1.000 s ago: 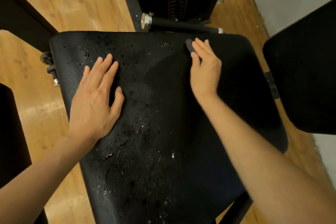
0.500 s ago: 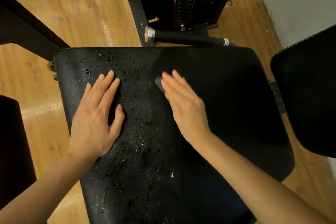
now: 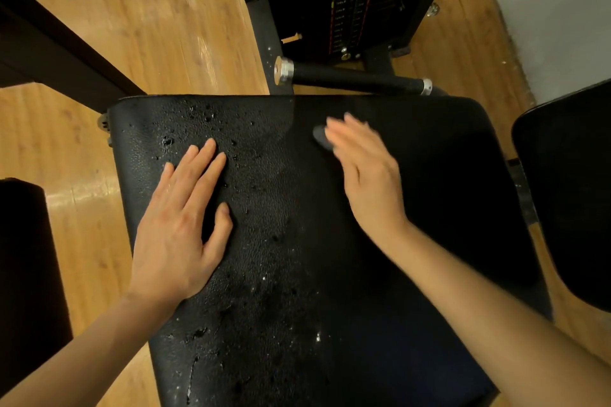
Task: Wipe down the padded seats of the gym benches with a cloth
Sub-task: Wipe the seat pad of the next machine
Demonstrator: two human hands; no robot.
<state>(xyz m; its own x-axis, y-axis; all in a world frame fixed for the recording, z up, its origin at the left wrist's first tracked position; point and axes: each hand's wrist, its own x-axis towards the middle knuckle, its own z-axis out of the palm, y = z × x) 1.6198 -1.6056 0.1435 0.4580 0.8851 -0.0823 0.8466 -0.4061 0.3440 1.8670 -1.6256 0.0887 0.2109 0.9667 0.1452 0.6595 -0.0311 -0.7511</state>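
Observation:
A black padded seat (image 3: 281, 274) fills the middle of the view. Water droplets (image 3: 205, 116) speckle its left half and centre, while the right half looks dark and smooth. My left hand (image 3: 178, 225) lies flat on the wet left side, fingers straight and spread. Near the seat's far edge, my right hand (image 3: 367, 175) presses a small dark grey cloth (image 3: 320, 137) onto the pad with straight fingers. The hand is blurred. Only a corner of the cloth shows past the fingertips; the rest is hidden under the hand.
Beyond the seat's far edge lie a black roller bar (image 3: 353, 78) and a weight stack (image 3: 347, 0). Another black pad (image 3: 568, 192) stands close on the right, a dark pad (image 3: 23, 274) on the left. A black frame beam (image 3: 66, 49) crosses the wooden floor (image 3: 158, 26).
My right hand swept the cloth left from the far right of the seat to its middle, then back a little right and toward the far edge. My left hand stayed put.

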